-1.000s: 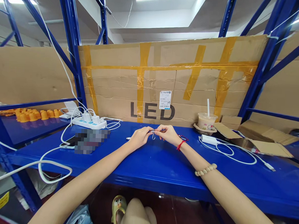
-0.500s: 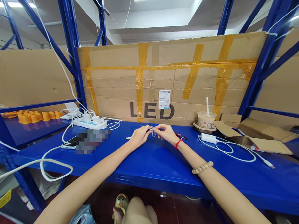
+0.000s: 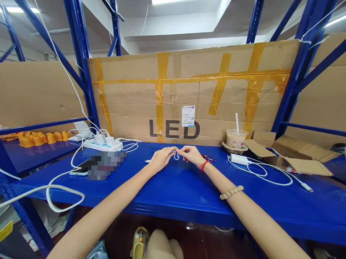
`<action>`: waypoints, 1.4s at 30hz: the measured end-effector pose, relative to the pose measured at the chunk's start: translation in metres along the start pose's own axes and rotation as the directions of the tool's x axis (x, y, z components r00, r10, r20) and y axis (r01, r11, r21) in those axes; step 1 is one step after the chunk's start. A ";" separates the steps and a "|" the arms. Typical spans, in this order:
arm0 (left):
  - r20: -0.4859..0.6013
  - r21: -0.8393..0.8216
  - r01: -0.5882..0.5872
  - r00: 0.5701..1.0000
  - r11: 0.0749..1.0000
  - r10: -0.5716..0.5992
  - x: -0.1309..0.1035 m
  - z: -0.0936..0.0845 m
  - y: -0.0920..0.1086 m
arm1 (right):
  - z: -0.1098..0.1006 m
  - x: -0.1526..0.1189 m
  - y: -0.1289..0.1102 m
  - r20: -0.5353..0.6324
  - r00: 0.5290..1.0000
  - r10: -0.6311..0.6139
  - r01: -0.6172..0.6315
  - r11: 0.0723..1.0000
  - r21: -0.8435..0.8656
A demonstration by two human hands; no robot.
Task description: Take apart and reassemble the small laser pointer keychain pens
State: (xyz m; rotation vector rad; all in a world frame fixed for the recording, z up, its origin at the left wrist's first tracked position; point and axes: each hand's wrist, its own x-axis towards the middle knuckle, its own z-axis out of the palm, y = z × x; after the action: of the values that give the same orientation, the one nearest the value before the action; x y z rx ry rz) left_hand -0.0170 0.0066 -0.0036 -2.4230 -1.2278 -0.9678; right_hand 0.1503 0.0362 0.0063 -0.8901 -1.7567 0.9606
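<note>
A small silvery metal loop hangs between my hands above the blue table. My left hand pinches its upper end with the fingertips. From the other side, the closed fingers of my right hand meet the same small piece; its exact shape is hidden by the fingers. Behind my left wrist lies a thin silver object, partly covered. Just past my right hand rests a red-handled tool.
A power strip with white cables and a phone lie at left. Toward the right are a drink cup, a white adapter with its cable and an open cardboard box. A tall cardboard sheet stands behind.
The metal loop has turned and shows more openly beneath the fingertips. My hands remain together at nearly the same place. The view has shifted slightly.
</note>
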 end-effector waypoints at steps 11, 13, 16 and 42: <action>0.042 -0.080 0.083 0.996 0.993 -0.080 0.000 -0.003 0.003 | 0.000 0.001 0.004 0.021 0.999 0.038 -0.038 0.999 -0.003; 0.004 -0.115 0.057 0.998 0.992 -0.057 -0.001 -0.003 0.003 | -0.002 0.001 0.003 0.039 0.998 0.052 -0.052 0.999 0.010; -0.040 -0.140 -0.012 0.999 0.990 0.006 -0.003 -0.001 0.003 | -0.005 -0.001 0.001 0.099 0.991 0.086 -0.089 0.996 0.030; 0.151 0.236 0.087 0.980 0.968 -0.125 0.001 0.000 0.005 | 0.007 -0.002 0.010 0.048 0.998 -0.035 0.039 0.996 -0.077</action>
State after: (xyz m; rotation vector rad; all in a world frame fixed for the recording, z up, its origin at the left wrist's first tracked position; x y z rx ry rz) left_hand -0.0127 0.0047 -0.0024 -2.3119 -1.4523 -0.6201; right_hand 0.1455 0.0376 -0.0054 -0.8879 -1.8549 0.9007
